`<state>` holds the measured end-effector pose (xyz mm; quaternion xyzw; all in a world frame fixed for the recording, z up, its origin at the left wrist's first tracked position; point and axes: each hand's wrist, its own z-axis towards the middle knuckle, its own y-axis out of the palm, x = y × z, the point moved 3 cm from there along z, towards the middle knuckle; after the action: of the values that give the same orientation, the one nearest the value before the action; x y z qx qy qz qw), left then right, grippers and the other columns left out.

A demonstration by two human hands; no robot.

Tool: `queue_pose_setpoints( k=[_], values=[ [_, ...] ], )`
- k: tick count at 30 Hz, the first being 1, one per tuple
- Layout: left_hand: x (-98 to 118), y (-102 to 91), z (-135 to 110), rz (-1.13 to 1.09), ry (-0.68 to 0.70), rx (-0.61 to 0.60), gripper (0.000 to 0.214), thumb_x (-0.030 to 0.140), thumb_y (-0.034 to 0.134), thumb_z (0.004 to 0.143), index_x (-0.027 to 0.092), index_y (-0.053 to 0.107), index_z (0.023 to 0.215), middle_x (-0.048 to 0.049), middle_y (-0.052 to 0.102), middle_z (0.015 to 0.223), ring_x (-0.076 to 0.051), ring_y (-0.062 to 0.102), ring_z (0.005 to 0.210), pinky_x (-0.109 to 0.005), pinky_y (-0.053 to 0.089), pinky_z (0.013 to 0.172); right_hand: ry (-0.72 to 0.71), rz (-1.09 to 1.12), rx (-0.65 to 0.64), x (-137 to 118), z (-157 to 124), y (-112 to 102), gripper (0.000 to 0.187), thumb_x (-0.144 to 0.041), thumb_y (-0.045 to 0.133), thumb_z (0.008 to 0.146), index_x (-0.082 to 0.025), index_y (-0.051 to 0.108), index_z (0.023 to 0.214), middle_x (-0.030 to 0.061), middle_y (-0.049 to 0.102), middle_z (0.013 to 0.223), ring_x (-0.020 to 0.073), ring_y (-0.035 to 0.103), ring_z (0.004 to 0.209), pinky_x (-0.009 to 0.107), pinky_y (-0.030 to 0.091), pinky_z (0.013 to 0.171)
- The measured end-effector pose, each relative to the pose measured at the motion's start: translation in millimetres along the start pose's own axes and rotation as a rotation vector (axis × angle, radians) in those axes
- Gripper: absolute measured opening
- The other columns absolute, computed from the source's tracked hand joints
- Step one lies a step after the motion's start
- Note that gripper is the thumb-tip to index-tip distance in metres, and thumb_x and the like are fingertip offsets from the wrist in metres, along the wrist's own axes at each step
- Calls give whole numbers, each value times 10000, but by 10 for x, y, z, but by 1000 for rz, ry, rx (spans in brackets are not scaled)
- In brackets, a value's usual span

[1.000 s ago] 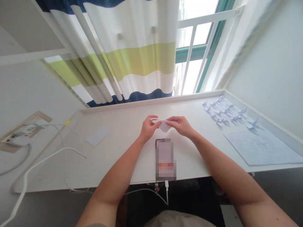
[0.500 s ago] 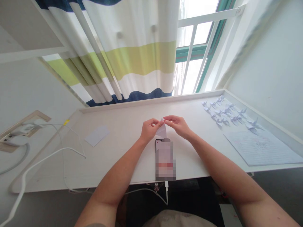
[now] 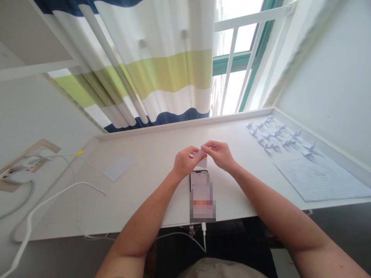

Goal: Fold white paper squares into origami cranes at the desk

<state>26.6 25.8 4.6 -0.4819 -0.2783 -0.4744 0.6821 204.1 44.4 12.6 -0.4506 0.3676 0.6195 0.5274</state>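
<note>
A small piece of folded white paper [image 3: 202, 159] is pinched between my left hand [image 3: 184, 162] and my right hand [image 3: 218, 153], and the fingers hide most of it. Both hands hover over the white desk [image 3: 145, 162], just above the top end of a smartphone [image 3: 202, 197]. The phone lies flat with a blurred screen. A white charging cable is plugged into its lower end.
Several small paper cranes [image 3: 275, 138] stand at the far right, above a lined, written sheet [image 3: 319, 180]. A blank paper rectangle [image 3: 118, 168] lies left. White cables run to a wall socket [image 3: 20, 172]. A striped curtain [image 3: 162, 73] hangs behind the desk.
The paper's point no longer sticks up between my fingers, and less of the paper shows. My hands have drawn closer together around it. The view has shifted slightly.
</note>
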Motion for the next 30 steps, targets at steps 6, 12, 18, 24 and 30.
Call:
queue_pose_setpoints(
  k=[6,12,18,24,30],
  values=[
    [-23,60,-19,-141,-118,-141,393,585,755,906,204,787,813,-31,748,699,-184,666,655,-290,496,632,-31,-8,96,39,40,-54,501,-722,790,837,-221,786,815,47,755,780,216,667,760,380,563,743],
    [-31,34,-14,16,-62,-29,404,567,742,909,202,761,738,13,652,607,-126,497,555,-273,367,567,-35,35,91,62,52,-43,565,-783,781,812,-220,783,848,69,778,860,208,669,768,379,577,743],
    [11,15,-19,79,45,-6,354,519,747,912,214,784,736,1,696,634,-136,528,574,-284,401,615,-22,10,74,50,40,-37,526,-729,845,776,-213,746,739,81,791,879,221,680,794,369,555,739],
    [48,8,-19,-39,-8,-36,362,539,776,888,204,781,751,-9,718,659,-159,593,629,-283,453,636,-29,30,85,-7,35,-53,486,-710,835,794,-228,798,751,56,759,772,222,658,765,372,531,715],
    [11,41,-24,-85,-5,-77,378,577,748,911,210,804,838,-14,750,727,-173,640,683,-276,490,643,-41,37,93,-23,36,-88,469,-709,857,767,-243,811,734,53,773,768,232,664,769,389,534,718]
  ],
)
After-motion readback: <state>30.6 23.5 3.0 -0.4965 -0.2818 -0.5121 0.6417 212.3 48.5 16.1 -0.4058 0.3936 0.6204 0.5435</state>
